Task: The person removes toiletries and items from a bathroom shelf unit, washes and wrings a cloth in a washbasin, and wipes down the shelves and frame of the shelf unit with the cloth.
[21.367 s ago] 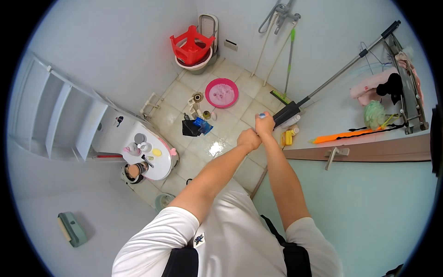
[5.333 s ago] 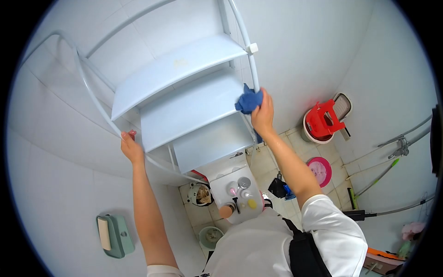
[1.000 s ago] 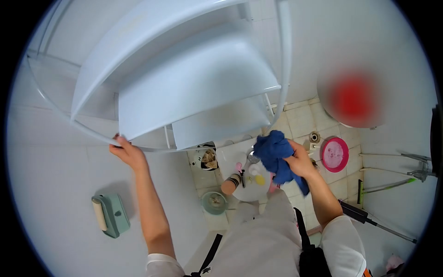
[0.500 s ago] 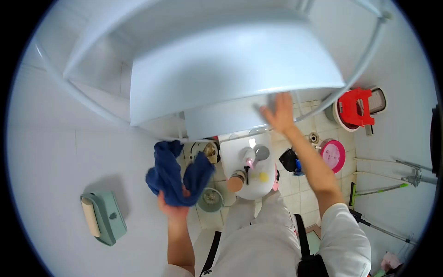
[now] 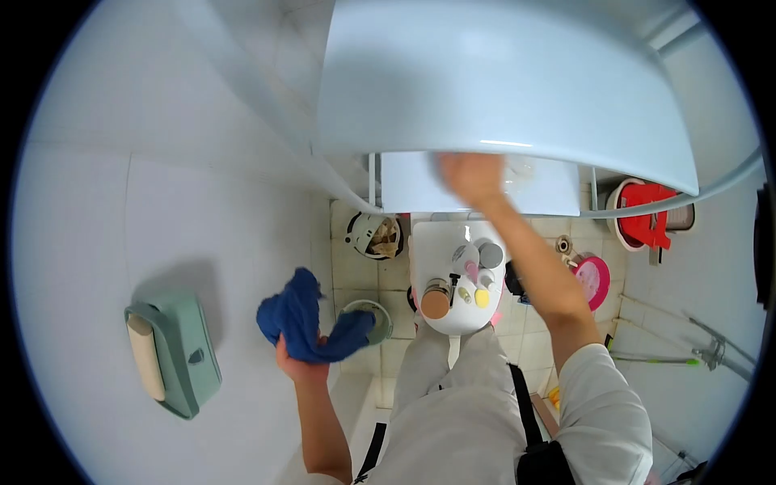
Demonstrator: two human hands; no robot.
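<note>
A crumpled blue cloth (image 5: 299, 319) hangs from my left hand (image 5: 301, 367), whose fingers are closed around its lower part. My right hand (image 5: 475, 178) is over the white lower shelf (image 5: 408, 187), partly behind the front edge of the pale upper shelf (image 5: 501, 81). Motion smears its fingers, and whether it holds anything cannot be made out. Below the shelf, a white toilet lid (image 5: 432, 246) carries several bottles, a brown-topped jar (image 5: 435, 303), a small black item (image 5: 453, 283) and a yellow piece (image 5: 482, 298).
A light tubular frame holds the shelves. On the tiled floor stand a waste bin (image 5: 378, 236), a grey-green bucket (image 5: 383, 314) and a pink basin (image 5: 594, 283). A red folding stool (image 5: 647, 214) rests at the right. A green box (image 5: 184, 352) is fixed to the left wall.
The view has shifted left, so the shelves appear further right. My right hand has moved from the shelf's front edge inward over the lower shelf. The left hand still holds the blue cloth.
</note>
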